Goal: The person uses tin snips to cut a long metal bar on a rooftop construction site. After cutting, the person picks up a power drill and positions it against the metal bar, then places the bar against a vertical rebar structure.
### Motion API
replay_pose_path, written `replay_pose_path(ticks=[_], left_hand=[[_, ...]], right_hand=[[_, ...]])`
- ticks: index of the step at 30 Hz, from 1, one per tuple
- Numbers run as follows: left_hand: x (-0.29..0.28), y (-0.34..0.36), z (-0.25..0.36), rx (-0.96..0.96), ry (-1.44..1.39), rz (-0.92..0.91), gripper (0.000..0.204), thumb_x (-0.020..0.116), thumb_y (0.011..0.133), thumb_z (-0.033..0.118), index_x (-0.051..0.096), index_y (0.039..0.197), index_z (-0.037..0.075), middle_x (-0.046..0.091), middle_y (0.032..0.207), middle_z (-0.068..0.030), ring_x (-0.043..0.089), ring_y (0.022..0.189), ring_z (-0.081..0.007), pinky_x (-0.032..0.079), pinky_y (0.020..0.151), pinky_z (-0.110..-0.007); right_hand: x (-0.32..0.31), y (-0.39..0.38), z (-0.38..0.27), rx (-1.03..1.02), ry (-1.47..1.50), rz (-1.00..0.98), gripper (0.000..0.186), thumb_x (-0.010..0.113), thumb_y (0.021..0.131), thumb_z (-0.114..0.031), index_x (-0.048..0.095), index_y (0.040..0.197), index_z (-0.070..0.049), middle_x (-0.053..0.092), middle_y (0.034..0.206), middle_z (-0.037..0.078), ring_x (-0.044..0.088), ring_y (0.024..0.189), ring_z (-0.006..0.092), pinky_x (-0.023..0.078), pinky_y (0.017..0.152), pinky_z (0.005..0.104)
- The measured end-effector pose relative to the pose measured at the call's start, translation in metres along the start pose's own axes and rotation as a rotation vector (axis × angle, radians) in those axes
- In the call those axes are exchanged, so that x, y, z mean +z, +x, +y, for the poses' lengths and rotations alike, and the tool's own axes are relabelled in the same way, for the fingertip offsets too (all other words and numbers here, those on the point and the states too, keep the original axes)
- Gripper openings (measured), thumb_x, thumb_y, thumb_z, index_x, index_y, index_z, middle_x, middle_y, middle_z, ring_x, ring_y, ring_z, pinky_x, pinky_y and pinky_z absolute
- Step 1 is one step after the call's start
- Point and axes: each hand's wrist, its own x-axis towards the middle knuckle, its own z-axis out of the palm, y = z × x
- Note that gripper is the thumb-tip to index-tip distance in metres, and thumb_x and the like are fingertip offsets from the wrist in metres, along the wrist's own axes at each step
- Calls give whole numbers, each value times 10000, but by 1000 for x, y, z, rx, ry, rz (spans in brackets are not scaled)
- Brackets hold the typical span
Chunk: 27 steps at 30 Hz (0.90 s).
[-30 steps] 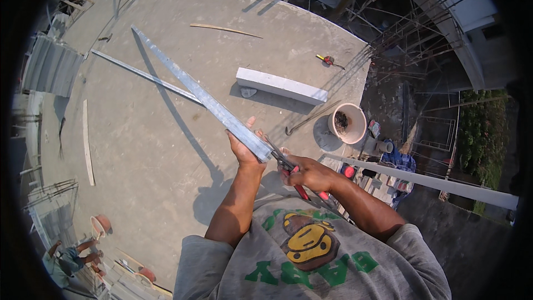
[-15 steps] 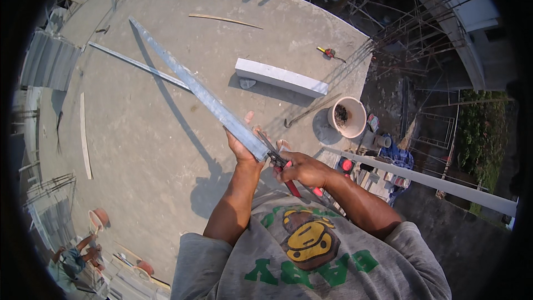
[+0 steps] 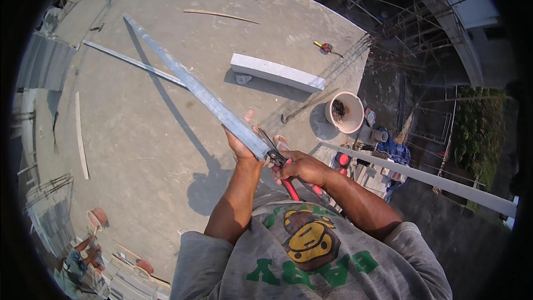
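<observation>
the right hand [image 3: 300,168] is closed around the red-handled snips [image 3: 290,189], whose head sits just ahead of its fingers at the near end of the metal channel [image 3: 214,106]. the left hand [image 3: 240,148] has its fingers curled around that channel from below. beyond the right fingers: bucket [image 3: 356,118], white block [image 3: 276,71], then tape measure [image 3: 326,48].

A long metal bar [image 3: 225,115] blocks the way from the middle to the upper left. A hand could pass over the gray floor [image 3: 122,144] at the left, between the bar and a thin wood strip [image 3: 81,136]. A white block [image 3: 277,72], top middle, and a bucket [image 3: 354,114], right, get in the way.
</observation>
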Motion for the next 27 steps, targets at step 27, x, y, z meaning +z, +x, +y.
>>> replay_pose_path(ticks=[27], left_hand=[[12,-6,-6,-87,-12,73,1023,310,778,904,293,1522,202,533,620,7,511,496,-230,460,537,-447]], right_hand=[[4,0,-8,226,-70,84,203,601,776,-170,638,836,19,644,770,100,644,667,172,490,637,287]])
